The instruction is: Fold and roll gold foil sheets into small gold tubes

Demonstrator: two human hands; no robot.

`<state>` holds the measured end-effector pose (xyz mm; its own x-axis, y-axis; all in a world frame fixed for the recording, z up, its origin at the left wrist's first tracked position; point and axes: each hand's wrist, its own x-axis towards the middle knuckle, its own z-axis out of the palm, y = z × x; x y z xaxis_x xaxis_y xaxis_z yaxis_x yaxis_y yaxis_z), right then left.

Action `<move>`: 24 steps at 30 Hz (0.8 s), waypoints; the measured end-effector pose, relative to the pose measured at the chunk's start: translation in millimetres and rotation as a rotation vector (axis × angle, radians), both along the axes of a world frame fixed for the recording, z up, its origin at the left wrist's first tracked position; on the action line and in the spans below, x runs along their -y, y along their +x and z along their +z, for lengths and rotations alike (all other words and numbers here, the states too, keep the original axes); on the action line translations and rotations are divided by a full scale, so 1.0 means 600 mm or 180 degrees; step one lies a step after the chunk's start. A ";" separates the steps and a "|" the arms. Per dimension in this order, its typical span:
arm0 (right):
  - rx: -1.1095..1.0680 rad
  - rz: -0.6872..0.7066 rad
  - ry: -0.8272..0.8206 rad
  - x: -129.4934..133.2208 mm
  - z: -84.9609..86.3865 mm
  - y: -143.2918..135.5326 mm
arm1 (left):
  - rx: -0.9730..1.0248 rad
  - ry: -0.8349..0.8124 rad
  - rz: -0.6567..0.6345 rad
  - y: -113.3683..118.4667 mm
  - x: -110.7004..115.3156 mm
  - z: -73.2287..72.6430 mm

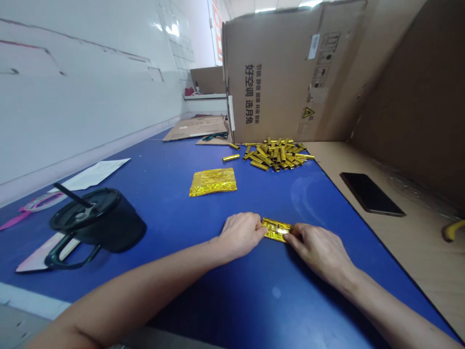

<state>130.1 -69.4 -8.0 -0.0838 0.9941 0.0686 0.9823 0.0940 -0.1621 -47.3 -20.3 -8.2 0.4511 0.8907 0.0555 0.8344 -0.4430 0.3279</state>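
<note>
Between my two hands, low over the blue table, is a piece of shiny gold foil (276,230), partly rolled or folded along its far edge. My left hand (242,233) pinches its left end, and my right hand (317,245) grips the right end with thumb and fingers. Farther off to the left lies a flat stack of gold foil sheets (213,182). Beyond, a heap of small gold foil tubes (278,154) sits against the cardboard box, with a single loose tube (231,157) just left of it.
At left stands a dark lidded mug (105,218) with a straw, beside a pink tape roll (45,201) and white paper (96,174). A large cardboard box (283,87) walls the far side. On the right are a black phone (371,193) and a banana tip (452,231).
</note>
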 end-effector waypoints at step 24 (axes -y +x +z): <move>0.0455 -0.0083 -0.0034 0.001 0.008 -0.012 | -0.0715 0.0600 -0.0182 0.008 0.012 0.003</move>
